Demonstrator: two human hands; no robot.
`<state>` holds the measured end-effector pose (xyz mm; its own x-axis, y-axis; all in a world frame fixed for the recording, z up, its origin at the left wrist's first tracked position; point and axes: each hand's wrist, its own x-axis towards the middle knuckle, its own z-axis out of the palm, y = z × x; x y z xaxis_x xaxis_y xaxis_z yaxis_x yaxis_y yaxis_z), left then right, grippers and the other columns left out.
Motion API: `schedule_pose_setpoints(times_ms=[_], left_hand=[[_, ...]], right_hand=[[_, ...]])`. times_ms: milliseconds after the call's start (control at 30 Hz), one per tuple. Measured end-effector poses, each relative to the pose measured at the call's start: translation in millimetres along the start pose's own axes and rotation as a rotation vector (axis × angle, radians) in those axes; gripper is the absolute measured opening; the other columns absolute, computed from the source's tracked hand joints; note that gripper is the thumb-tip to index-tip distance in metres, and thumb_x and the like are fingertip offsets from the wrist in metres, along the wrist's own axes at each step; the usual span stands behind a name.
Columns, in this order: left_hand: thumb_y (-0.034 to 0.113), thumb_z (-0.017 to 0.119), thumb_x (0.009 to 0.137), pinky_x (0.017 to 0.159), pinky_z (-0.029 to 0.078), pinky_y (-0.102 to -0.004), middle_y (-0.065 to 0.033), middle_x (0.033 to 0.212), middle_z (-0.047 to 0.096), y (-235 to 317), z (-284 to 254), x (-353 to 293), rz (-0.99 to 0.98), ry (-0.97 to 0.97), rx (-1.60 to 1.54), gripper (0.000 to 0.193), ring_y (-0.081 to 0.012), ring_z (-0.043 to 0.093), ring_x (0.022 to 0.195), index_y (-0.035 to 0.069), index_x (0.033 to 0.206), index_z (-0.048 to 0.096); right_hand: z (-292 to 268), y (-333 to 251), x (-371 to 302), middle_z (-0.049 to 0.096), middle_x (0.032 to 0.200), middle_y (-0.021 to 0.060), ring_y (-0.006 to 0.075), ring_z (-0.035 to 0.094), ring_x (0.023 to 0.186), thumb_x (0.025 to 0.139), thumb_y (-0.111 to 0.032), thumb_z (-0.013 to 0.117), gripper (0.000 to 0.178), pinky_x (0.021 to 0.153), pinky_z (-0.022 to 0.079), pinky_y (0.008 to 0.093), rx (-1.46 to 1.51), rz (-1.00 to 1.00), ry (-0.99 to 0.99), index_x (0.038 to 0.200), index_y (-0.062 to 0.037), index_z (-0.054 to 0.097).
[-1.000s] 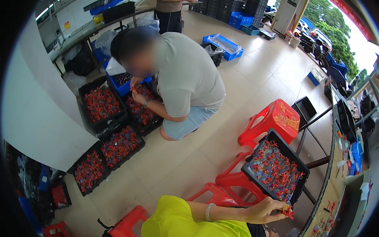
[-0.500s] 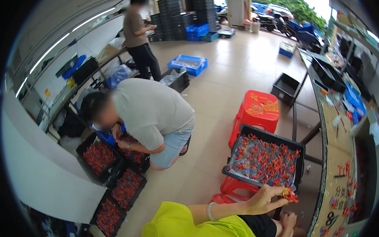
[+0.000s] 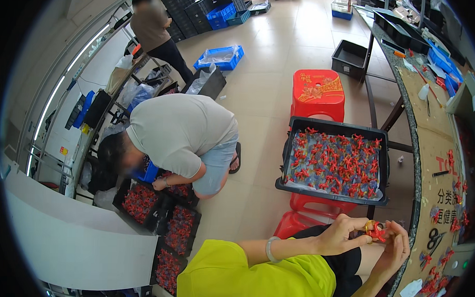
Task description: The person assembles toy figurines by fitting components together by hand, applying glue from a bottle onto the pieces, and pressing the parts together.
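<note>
Head view: a small red piece (image 3: 379, 235) sits between the person's two hands, over the lap and just beside the table (image 3: 432, 124). The left hand (image 3: 341, 236) pinches it between thumb and fingers; the right hand (image 3: 393, 254) is drawn up to its other side with fingers curled, though I cannot tell how firmly it grips. A gold-coloured band shows at the left fingertips; whether it is worn or part of the piece is unclear. The step in hand looks like fine two-handed fingering of one piece, and the next move would call for a light, steady pinch on the left and small right-finger adjustments.

On the table lie scissors (image 3: 434, 239) and scattered red pieces (image 3: 434, 281). Near the left forearm, a black crate (image 3: 343, 126) of similar pieces rests on a red stool (image 3: 322, 205); another red stool (image 3: 318, 91) stands beyond. Farther left, a co-worker in a grey shirt (image 3: 183, 128) bends over black crates holding more pieces. A second person (image 3: 150, 30) stands behind.
</note>
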<state>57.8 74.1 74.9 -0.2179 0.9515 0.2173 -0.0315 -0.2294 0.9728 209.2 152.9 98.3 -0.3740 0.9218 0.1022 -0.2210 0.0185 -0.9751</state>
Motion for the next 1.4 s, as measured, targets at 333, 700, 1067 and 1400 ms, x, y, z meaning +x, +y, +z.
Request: schedule_pose_setpoints(times_ms=[333, 700, 1067, 1400], left_hand=[[0.009, 0.065, 0.079, 0.053, 0.047, -0.0282, -0.0152, 0.071, 0.062, -2, -14, -23, 0.131, 0.138, -0.023, 0.016, -0.0211, 0.062, 0.061, -0.005, 0.082, 0.058], [0.010, 0.066, 0.077, 0.049, 0.044, -0.0278, -0.0140, 0.065, 0.059, 1, -39, -53, 0.262, 0.283, -0.084, 0.018, -0.0197, 0.058, 0.055, -0.004, 0.077, 0.055], [0.011, 0.064, 0.077, 0.049, 0.044, -0.0272, -0.0125, 0.063, 0.058, 2, -52, -63, 0.284, 0.282, -0.119, 0.018, -0.0188, 0.057, 0.053, -0.004, 0.077, 0.055], [0.010, 0.064, 0.077, 0.049, 0.043, -0.0270, -0.0126, 0.064, 0.058, 3, -59, -63, 0.311, 0.278, -0.152, 0.017, -0.0193, 0.057, 0.054, -0.004, 0.078, 0.056]], right_hand=[[8, 25, -15, 0.062, 0.101, 0.0132, 0.0167, 0.060, 0.093, 0.092, -0.016, 0.053, 0.027, 0.085, 0.047, 0.0274, -0.075, 0.060, -0.096, 0.105, 0.0060, 0.061], [47, 15, -19, 0.061, 0.103, 0.0131, 0.0152, 0.060, 0.090, 0.093, -0.012, 0.052, 0.022, 0.083, 0.047, 0.0253, -0.284, -0.037, -0.300, 0.100, 0.0064, 0.063], [59, 14, -19, 0.060, 0.105, 0.0135, 0.0155, 0.059, 0.091, 0.095, -0.013, 0.049, 0.024, 0.084, 0.047, 0.0254, -0.342, -0.070, -0.318, 0.102, 0.0050, 0.063], [68, 9, -20, 0.060, 0.107, 0.0132, 0.0154, 0.058, 0.094, 0.096, -0.013, 0.048, 0.025, 0.087, 0.045, 0.0253, -0.336, -0.072, -0.355, 0.103, 0.0053, 0.062]])
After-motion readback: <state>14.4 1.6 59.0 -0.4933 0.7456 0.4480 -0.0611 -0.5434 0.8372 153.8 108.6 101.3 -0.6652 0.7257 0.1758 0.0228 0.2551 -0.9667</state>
